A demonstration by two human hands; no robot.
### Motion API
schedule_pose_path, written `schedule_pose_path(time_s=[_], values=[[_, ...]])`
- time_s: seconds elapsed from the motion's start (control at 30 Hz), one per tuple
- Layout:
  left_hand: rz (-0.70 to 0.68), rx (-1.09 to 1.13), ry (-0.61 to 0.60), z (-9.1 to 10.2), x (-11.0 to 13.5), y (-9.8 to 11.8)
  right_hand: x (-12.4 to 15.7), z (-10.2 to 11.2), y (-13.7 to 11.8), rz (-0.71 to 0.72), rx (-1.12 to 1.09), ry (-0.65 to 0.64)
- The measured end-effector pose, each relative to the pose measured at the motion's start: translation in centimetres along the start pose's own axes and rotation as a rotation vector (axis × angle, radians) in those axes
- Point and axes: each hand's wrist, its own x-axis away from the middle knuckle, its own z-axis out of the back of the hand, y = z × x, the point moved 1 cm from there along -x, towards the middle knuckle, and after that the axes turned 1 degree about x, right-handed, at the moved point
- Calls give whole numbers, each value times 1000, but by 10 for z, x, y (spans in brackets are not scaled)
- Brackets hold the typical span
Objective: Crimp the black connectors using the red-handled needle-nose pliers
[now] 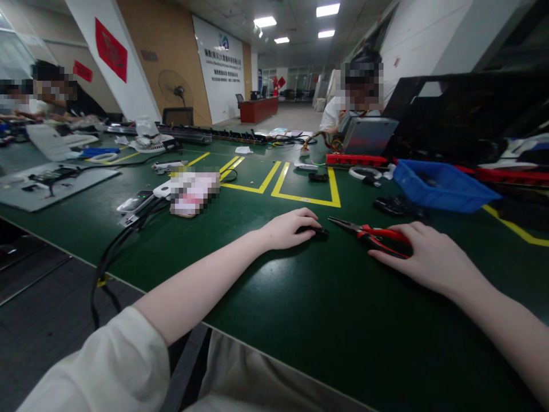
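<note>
My left hand (289, 229) is closed around a small black part (321, 232) low over the green table (266, 303). Only the part's right end shows, so its kind is unclear. To the right, my right hand (422, 252) grips long-nose pliers (381, 237) by their red and black handles. The tapered jaws point left toward the black part, with a small gap between them. Whether the jaw tips are fully closed is too small to tell.
A blue bin (446, 189) stands at right, with black pieces (397, 206) beside it. A phone (195, 194) and black cables (124, 234) lie left. Yellow tape (306, 200) marks the table. Beyond, a person (332, 114) sits near a metal box (371, 137).
</note>
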Motion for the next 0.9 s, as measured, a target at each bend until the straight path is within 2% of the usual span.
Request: schedule_pose_path(time_s=[0.2,0.33,0.6,0.77,0.9], values=[[9,78,6,2,1,0,1,6,-4,89,-26,-20],[35,121,61,1,0,-1,2,4,-5,105,8,-7],[19,137,127,-2,-1,-4,6,5,-7,173,-7,194],[24,110,102,-2,-1,-1,8,12,-14,311,32,261],[60,93,71,-1,-1,2,8,13,-18,342,30,310]])
